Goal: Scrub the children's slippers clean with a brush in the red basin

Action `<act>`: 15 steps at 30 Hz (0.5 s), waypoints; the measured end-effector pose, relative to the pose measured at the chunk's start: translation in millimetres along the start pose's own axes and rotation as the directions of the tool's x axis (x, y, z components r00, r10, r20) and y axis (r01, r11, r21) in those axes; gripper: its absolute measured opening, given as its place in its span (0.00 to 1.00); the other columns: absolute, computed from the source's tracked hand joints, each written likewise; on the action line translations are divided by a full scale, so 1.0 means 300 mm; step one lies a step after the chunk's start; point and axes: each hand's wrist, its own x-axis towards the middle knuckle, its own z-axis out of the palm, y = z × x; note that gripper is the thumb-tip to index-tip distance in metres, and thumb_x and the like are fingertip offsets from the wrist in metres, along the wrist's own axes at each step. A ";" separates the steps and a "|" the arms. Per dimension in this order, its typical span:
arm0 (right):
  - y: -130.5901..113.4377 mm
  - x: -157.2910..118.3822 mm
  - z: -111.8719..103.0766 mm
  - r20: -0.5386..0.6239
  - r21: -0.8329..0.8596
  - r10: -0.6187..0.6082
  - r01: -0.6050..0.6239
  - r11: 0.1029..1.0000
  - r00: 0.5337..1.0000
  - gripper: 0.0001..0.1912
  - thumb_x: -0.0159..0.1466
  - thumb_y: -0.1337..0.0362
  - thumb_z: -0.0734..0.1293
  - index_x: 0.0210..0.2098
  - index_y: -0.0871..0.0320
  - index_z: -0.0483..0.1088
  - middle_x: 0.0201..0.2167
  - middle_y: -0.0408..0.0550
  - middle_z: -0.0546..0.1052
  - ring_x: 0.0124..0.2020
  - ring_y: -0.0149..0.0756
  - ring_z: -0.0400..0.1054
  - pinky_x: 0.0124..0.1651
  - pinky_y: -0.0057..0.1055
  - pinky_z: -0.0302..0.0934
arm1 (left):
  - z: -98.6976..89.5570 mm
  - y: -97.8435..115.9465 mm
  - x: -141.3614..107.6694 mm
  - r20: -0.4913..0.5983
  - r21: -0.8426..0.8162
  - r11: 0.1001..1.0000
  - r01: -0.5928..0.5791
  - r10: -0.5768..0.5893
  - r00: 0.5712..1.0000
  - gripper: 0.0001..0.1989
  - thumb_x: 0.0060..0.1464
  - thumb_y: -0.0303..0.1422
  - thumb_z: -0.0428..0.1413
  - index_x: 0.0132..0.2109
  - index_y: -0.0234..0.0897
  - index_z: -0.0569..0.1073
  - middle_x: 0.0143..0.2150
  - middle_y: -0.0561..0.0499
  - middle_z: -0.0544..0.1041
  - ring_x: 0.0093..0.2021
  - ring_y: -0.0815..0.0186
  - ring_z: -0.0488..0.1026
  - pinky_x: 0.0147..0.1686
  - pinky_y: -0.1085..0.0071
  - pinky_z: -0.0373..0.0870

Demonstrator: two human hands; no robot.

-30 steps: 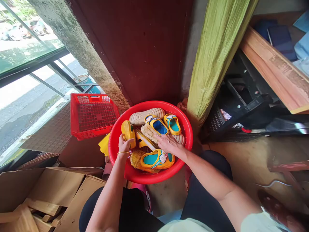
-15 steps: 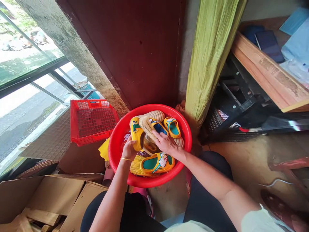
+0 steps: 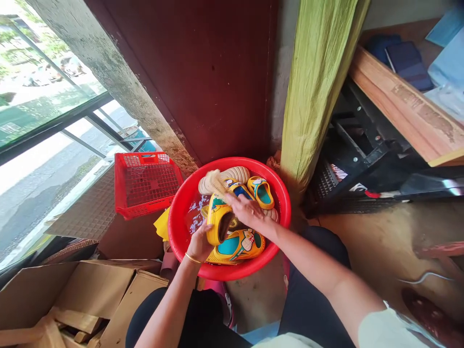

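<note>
Yellow clog [image 3: 214, 226], tilted, within the red basin's [image 3: 175, 226] rim; left hand [image 3: 200, 243] closed round its near end. Right hand [image 3: 249, 211] grips a brush [image 3: 216, 183], fingers partly extended. Scrubbing appears underway; another stroke would need the clog steady. From here, bristle contact is hidden.

No readable text or labels.

Right hand [image 3: 249, 211] hides the grip of the brush [image 3: 216, 182]; brush blurred. Left hand [image 3: 200, 241]: fingers partly hidden behind the held clog [image 3: 216, 224]. Lower clog [image 3: 237, 246], 6 o'clock in basin [image 3: 285, 208]: left end covered. Cardboard box [image 3: 97, 280], 8 o'clock: cut by left, bottom edges. Outdoor shapes [image 3: 58, 71], 10 o'clock: too small to tell.
</note>
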 end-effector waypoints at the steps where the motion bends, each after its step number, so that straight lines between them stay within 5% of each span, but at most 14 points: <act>1: -0.020 -0.030 0.006 0.026 -0.007 -0.064 0.065 0.998 0.998 0.32 0.74 0.66 0.53 0.75 0.45 0.52 0.53 0.57 0.75 0.40 0.43 0.75 0.42 0.37 0.71 | -0.003 -0.004 -0.006 -0.017 0.029 1.000 0.003 -0.003 1.000 0.31 0.50 0.34 0.62 0.62 0.38 0.71 0.53 0.43 0.80 0.49 0.50 0.80 0.43 0.58 0.80; 6: -0.048 -0.133 0.049 0.109 -0.024 -0.274 0.278 0.960 0.956 0.37 0.69 0.71 0.58 0.74 0.41 0.55 0.49 0.55 0.76 0.35 0.42 0.74 0.38 0.36 0.72 | -0.034 -0.038 -0.006 -0.120 0.156 0.988 0.016 0.002 0.993 0.28 0.45 0.28 0.66 0.55 0.41 0.77 0.49 0.43 0.82 0.46 0.47 0.80 0.37 0.60 0.78; 12: 0.046 -0.035 -0.006 0.147 -0.130 -0.026 0.045 0.990 0.989 0.34 0.72 0.71 0.53 0.74 0.43 0.54 0.51 0.57 0.76 0.36 0.40 0.75 0.41 0.36 0.69 | -0.039 -0.044 0.008 -0.123 0.110 0.993 0.036 -0.023 0.992 0.39 0.40 0.27 0.64 0.64 0.40 0.72 0.51 0.44 0.82 0.43 0.52 0.80 0.31 0.66 0.76; 15: 0.019 -0.034 -0.001 0.141 -0.121 -0.039 0.056 0.991 0.989 0.31 0.74 0.65 0.53 0.75 0.45 0.53 0.51 0.56 0.76 0.36 0.40 0.74 0.40 0.34 0.68 | -0.045 -0.033 0.014 -0.115 0.085 0.995 0.056 -0.047 0.992 0.40 0.40 0.28 0.63 0.64 0.40 0.71 0.49 0.45 0.82 0.40 0.54 0.80 0.30 0.67 0.76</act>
